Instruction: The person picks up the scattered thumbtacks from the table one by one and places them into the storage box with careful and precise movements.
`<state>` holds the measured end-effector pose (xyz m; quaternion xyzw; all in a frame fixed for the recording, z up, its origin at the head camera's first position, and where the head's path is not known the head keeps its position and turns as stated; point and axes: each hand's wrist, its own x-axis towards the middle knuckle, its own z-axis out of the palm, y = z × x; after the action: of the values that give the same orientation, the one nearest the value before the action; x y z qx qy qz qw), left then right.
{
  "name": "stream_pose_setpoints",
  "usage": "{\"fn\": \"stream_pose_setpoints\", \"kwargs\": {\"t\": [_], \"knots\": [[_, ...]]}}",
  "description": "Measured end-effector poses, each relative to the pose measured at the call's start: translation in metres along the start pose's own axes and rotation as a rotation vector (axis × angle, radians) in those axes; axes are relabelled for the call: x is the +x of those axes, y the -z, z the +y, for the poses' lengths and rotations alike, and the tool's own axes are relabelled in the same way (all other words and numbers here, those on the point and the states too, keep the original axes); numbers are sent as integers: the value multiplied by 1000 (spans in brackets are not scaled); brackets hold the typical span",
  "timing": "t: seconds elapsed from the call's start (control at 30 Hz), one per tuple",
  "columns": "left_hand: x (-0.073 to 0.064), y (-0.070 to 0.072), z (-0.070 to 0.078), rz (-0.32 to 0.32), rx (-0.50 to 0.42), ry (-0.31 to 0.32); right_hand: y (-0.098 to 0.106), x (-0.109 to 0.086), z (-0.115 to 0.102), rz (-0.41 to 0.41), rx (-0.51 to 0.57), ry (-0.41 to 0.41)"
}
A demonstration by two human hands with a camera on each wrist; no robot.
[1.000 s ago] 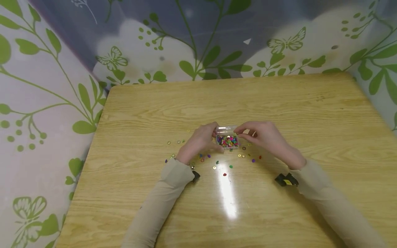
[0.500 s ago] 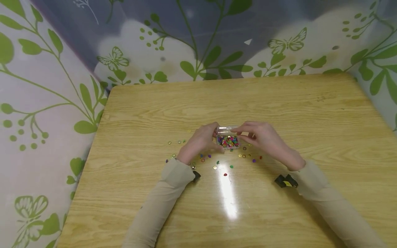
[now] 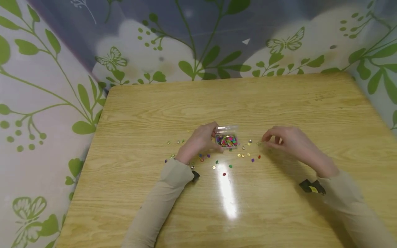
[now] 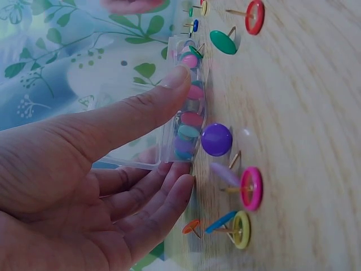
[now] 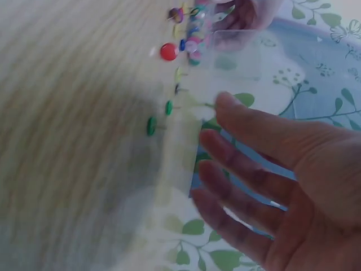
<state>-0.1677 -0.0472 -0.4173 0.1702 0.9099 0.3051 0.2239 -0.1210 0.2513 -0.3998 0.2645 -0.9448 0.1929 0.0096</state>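
Note:
My left hand [image 3: 201, 138] grips a small clear plastic box [image 4: 168, 138], thumb across its front wall and fingers at its left side. The box's hinged lid [image 3: 227, 129] stands raised at the back. Inside lie several colourful thumbtacks [image 3: 227, 141]. To the right of the box, my right hand [image 3: 288, 137] hovers low over the table, its fingers loosely bent. In the right wrist view, thumb and fingers are apart with nothing between them. Near those fingers a green thumbtack [image 5: 152, 126] lies on the table. A purple thumbtack [image 4: 216, 140] lies close in front of the box.
Several loose thumbtacks, among them a red one [image 3: 224, 174], are scattered around the box on the wooden table [image 3: 155, 110]. Patterned walls [image 3: 149, 44] with green leaves border the table at the back and sides. Black straps show at both wrists.
My right hand has left the raised lid and moved right, away from the box. The left hand and the box have stayed in place.

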Motion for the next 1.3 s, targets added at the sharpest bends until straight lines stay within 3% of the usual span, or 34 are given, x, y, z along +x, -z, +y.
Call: {"fn": "stream_pose_setpoints", "kwargs": {"t": [0.2,0.47,0.7,1.0,1.3], "knots": [[-1,2,0,-1,2,-1,-3,-7,9,-142,21,-76],[-2,0,1,-8,1,6,-13,-9,15,-118,6,-49],[-2,1,1,0,1,-3,-14,-7,19,-118,35,-105],[-3,3,0,9,-13,-13,-10,-1,9,-10,46,-58],[-3,2,0,6,-10,-17,-16,12,-14,143,4,90]]}}
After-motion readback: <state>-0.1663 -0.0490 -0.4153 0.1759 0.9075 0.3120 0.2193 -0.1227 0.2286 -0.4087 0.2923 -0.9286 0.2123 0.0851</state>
